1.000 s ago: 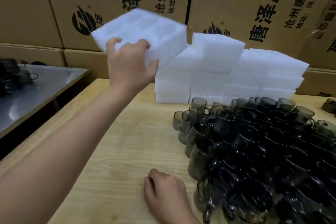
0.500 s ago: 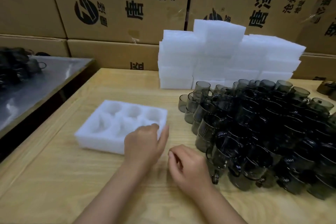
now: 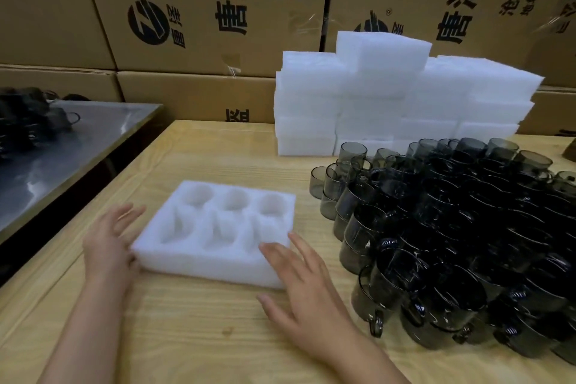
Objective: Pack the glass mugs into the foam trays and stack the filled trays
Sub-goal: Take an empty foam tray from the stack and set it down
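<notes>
Packing has not begun: the tray (image 3: pixel 215 232) lies empty near the desk's (image 3: pixel 193 327) left edge, mugs (image 3: pixel 452 237) heaped along its right edge. Left hand (image 3: pixel 107 241) and right hand (image 3: pixel 307 283) flank the tray, fingers spread, holding nothing. No filled tray is stacked yet.

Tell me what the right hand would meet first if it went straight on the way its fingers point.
The foam tray: the right hand points up and to the left, and its fingers seem to lie on the tray's near right corner.
</notes>
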